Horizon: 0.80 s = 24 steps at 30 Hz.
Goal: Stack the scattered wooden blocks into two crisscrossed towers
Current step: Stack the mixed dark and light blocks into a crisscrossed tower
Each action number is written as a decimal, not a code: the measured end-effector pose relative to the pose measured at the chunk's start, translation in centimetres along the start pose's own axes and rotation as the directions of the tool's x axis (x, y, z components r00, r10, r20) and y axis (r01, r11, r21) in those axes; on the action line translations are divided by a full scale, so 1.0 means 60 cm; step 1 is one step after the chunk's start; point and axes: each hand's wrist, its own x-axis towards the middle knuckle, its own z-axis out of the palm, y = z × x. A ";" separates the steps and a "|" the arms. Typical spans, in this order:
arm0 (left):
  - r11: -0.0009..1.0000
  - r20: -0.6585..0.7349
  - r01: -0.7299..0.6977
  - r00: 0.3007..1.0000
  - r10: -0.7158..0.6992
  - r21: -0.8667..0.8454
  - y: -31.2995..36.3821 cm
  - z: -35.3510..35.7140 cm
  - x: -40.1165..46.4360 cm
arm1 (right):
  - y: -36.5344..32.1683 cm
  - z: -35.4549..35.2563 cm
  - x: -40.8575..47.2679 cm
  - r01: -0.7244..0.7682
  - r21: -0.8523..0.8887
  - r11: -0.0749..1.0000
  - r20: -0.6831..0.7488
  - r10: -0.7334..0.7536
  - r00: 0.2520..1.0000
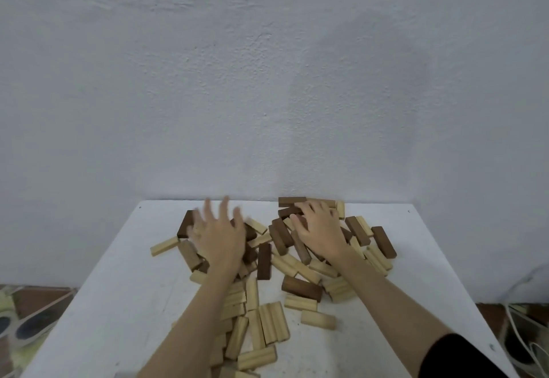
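Note:
Many light and dark wooden blocks (pixel 301 288) lie scattered in a loose heap across the white table (pixel 118 303). My left hand (pixel 218 236) hovers over the left part of the heap with fingers spread and straight, slightly blurred, holding nothing. My right hand (pixel 319 227) rests palm down on the far right blocks, its fingers bent over dark blocks (pixel 289 211) near the wall. No tower stands anywhere.
A pale wall (pixel 267 80) rises right behind the table's far edge. On the floor to the left lie dark sandals (pixel 29 325); white cables (pixel 523 336) run on the floor at the right.

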 end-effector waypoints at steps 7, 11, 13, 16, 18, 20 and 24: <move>0.983 0.248 0.161 0.952 -0.177 0.083 -0.048 0.005 0.037 | 0.009 0.004 0.032 0.024 -0.157 0.987 0.250 0.016 0.968; 0.994 0.294 -0.076 0.955 0.050 0.077 -0.029 0.015 0.013 | 0.009 -0.005 0.012 -0.001 -0.123 0.992 0.215 0.027 0.976; 0.991 0.311 -0.124 0.945 0.103 0.050 -0.022 0.016 -0.005 | 0.013 -0.012 -0.010 0.007 -0.138 0.990 0.190 0.019 0.982; 0.980 0.345 -0.198 0.922 0.178 0.022 -0.016 0.013 -0.031 | 0.024 -0.020 -0.045 0.009 -0.142 0.990 0.206 0.021 0.978; 0.968 0.393 -0.252 0.889 0.235 -0.008 -0.011 0.004 -0.043 | 0.027 -0.031 -0.066 -0.005 -0.131 0.991 0.246 0.038 0.968; 0.959 0.418 -0.279 0.866 0.275 -0.052 -0.009 -0.006 -0.057 | 0.029 -0.040 -0.082 -0.012 -0.106 0.994 0.282 0.042 0.959; 0.985 0.283 -0.172 0.946 0.161 0.013 -0.020 -0.041 -0.105 | 0.046 -0.064 -0.123 -0.114 -0.147 0.983 0.101 0.129 0.986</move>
